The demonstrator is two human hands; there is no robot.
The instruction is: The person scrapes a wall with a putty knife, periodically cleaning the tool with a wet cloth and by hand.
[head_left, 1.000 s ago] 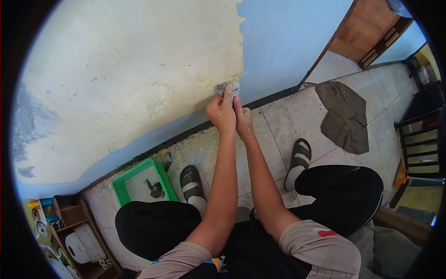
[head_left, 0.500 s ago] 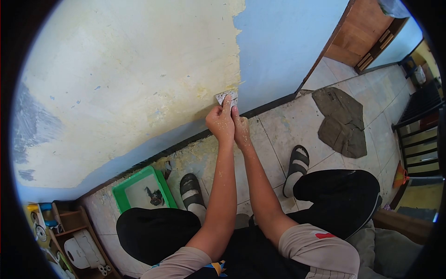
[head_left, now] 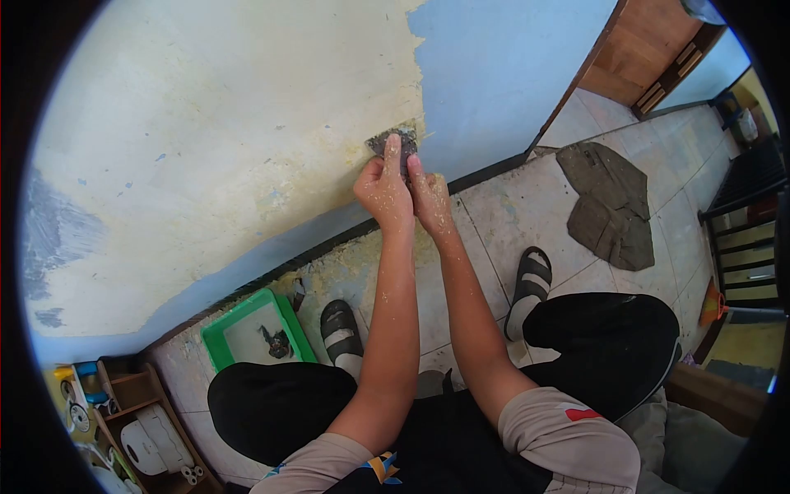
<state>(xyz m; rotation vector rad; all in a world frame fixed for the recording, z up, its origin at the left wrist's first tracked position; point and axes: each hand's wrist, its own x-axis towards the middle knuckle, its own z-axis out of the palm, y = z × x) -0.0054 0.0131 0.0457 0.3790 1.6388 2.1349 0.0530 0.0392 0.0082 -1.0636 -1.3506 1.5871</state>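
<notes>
Both hands grip one paint scraper [head_left: 403, 142], its flat, stained metal blade against the wall [head_left: 247, 107] near the border of bare plaster and blue paint [head_left: 485, 90]. My left hand [head_left: 384, 188] is closed around it, with the index finger stretched along the blade. My right hand [head_left: 430, 198] is closed beside it, the thumb pointing up along the tool. The handle is mostly hidden by the fingers. Pale flakes stick to both hands and forearms.
A green tray [head_left: 216, 350] with pale liquid and a dark wet clump stands on the tiled floor, left of my sandalled foot [head_left: 340, 333]. A brown cloth [head_left: 605, 206] lies at right. A wooden shelf [head_left: 152, 387] is lower left, a dark railing [head_left: 745, 247] far right.
Both hands and the scraper have moved up the wall and slightly left. The blade now looks darker and shows more of its face. The view has shifted a little.
</notes>
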